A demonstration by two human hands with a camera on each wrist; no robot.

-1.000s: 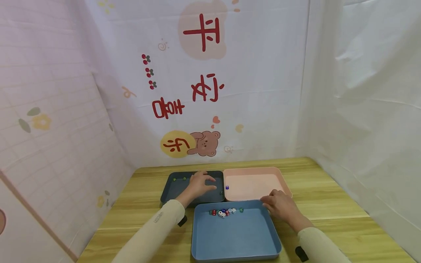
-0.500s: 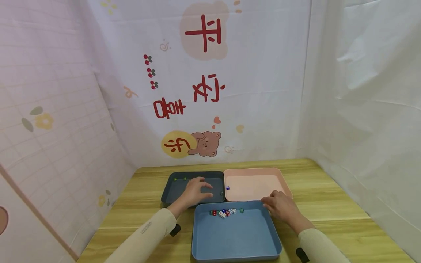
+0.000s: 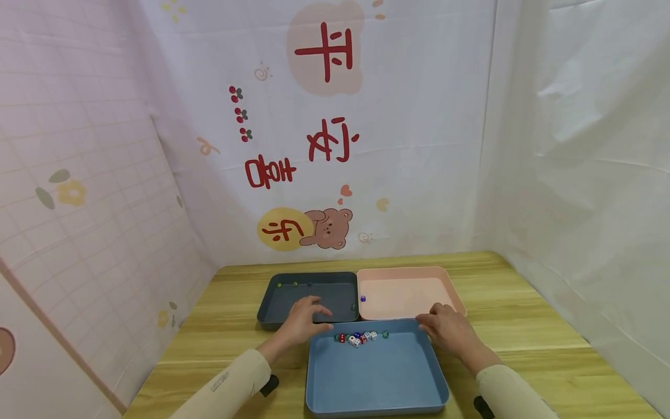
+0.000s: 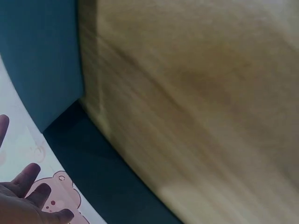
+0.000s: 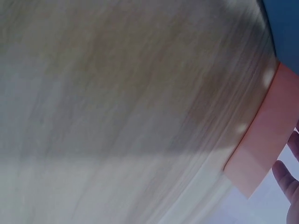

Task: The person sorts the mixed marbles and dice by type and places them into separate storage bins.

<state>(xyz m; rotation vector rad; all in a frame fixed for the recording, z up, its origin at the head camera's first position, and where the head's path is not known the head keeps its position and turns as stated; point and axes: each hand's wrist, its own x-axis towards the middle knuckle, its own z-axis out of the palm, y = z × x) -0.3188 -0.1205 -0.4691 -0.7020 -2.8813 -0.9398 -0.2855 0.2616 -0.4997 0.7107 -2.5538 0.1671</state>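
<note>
My left hand (image 3: 298, 326) reaches over the near edge of the dark tray (image 3: 314, 317), its fingers spread apart with nothing between them. Several small translucent dice lie in that tray, among them a yellow-green die (image 3: 295, 284) by the back wall. My right hand (image 3: 447, 329) rests at the far right corner of the blue tray (image 3: 377, 378), fingertips right at its rim with fingers loosely bent. A cluster of red, white, blue and green dice (image 3: 356, 339) lies along the blue tray's far side. In the right wrist view, the fingers (image 5: 282, 175) show beyond the pink tray's side.
At the back right stands the pink tray (image 3: 405, 291), beside the dark one, with a blue die (image 3: 363, 298) near its left wall. All three trays stand on a wood-grain table (image 3: 523, 337). Printed white cloth (image 3: 419, 145) hangs behind and at both sides.
My left hand has drawn back toward the near left, out of the dark tray's middle, uncovering a dark bluish die by its back wall. The right hand has stayed put.
</note>
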